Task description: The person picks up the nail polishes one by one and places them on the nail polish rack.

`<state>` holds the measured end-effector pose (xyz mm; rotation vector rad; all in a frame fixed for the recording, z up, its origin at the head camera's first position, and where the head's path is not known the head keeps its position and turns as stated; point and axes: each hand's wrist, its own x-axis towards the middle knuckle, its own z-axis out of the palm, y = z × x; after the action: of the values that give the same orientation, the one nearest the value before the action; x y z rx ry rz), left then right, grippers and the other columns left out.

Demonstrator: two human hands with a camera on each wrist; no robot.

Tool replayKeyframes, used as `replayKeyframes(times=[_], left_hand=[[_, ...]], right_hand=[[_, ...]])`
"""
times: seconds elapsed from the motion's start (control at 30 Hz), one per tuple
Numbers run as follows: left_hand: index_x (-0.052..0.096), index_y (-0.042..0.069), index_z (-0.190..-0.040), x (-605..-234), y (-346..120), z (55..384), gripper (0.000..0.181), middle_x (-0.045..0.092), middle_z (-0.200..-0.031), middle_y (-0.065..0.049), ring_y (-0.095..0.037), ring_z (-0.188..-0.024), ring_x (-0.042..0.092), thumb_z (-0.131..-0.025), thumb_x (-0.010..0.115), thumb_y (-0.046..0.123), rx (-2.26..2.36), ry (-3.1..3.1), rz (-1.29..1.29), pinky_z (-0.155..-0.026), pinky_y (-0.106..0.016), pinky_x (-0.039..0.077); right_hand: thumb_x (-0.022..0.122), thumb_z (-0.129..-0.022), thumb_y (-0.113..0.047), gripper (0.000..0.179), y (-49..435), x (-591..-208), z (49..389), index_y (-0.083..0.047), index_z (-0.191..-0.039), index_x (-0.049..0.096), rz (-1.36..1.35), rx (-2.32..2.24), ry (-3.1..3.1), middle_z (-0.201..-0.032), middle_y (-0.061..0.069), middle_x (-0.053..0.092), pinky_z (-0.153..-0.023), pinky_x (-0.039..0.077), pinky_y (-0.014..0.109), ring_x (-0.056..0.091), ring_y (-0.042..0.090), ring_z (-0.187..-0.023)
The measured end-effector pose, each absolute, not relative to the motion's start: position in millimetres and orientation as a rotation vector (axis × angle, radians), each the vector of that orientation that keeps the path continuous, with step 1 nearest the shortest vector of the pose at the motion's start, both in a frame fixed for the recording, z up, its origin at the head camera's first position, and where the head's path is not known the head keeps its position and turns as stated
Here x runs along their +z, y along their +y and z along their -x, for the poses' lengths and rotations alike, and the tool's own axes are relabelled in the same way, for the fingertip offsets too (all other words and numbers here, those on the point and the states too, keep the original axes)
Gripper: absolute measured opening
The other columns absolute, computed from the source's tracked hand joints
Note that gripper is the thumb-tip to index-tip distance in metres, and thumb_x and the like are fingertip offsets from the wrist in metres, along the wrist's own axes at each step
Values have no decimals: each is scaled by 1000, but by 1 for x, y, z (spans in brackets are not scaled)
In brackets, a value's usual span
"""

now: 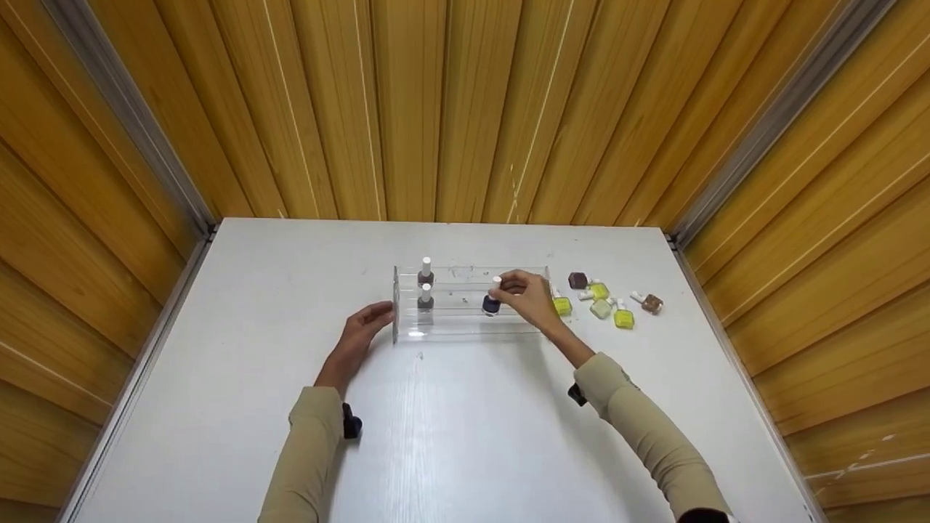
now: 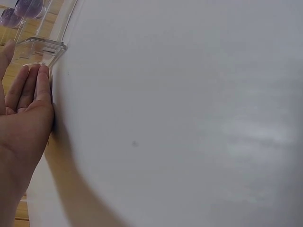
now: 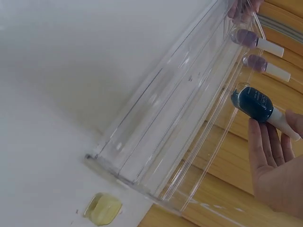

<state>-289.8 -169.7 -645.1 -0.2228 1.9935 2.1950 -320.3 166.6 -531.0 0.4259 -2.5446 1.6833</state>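
Observation:
A clear acrylic stepped rack (image 1: 465, 336) stands on the white table. My right hand (image 1: 529, 299) pinches a dark blue nail polish bottle (image 3: 254, 103) by its white cap, above the rack's steps. In the right wrist view the bottle is tilted within the frame; whether its base touches a step I cannot tell. Two mauve nail polish bottles with white caps, one (image 1: 426, 278) behind the other (image 1: 426, 301), stand on separate steps near the rack's left end. My left hand (image 1: 365, 327) rests beside that end, its fingers (image 2: 42, 85) fairly straight and at the end panel.
Right of the rack lie several loose nail polish bottles: a dark maroon one (image 1: 577, 280), yellow ones (image 1: 624, 319), a pale green one (image 1: 601, 309) and a brown glittery one (image 1: 652, 303). Another yellow bottle (image 1: 562, 306) is close against the rack's right end. Wood-patterned walls (image 1: 472, 109) border the table.

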Motion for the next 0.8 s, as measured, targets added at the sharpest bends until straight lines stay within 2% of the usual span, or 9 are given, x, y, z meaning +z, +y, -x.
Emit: replayKeyframes(times=[0.3, 0.33, 0.5, 0.57, 0.8], left_hand=[[56, 4, -143, -647, -169, 289, 50, 55, -149, -16, -30, -144, 45, -99, 70, 26, 2182, 2030, 201, -128, -47, 27], [56, 4, -143, -648, -169, 289, 51, 55, -149, -17, -30, -144, 45, -99, 70, 26, 2188, 2026, 194, -128, -47, 28], [56, 2, -144, -647, -167, 289, 50, 54, -150, -19, -30, -145, 45, -99, 69, 23, 2204, 2010, 208, -127, -44, 29], [56, 2, -143, -645, -168, 289, 49, 54, -150, -19, -29, -145, 44, -99, 69, 21, 2204, 2010, 219, -127, -44, 29], [57, 4, -142, -647, -168, 289, 49, 56, -149, -17, -29, -145, 46, -99, 70, 22, 2187, 2031, 227, -127, -44, 30]], right_hand=[[82, -86, -7, 26, 139, -541, 314, 6, -106, 72, -505, 1779, -2553, -98, 21, 77, -72, 60, 18, 75, 14, -82], [81, -86, -6, 26, 137, -543, 313, 6, -107, 72, -511, 1789, -2546, -98, 22, 76, -71, 60, 17, 75, 17, -82], [77, -87, 2, 28, 121, -529, 296, 13, -112, 70, -549, 1827, -2499, -101, 32, 73, -71, 58, 13, 74, 43, -91], [76, -87, 5, 29, 114, -522, 290, 17, -112, 68, -570, 1824, -2488, -101, 35, 72, -72, 57, 13, 72, 49, -93], [76, -85, 7, 27, 99, -532, 289, 21, -107, 67, -593, 1832, -2470, -98, 35, 72, -72, 58, 14, 74, 44, -88]])
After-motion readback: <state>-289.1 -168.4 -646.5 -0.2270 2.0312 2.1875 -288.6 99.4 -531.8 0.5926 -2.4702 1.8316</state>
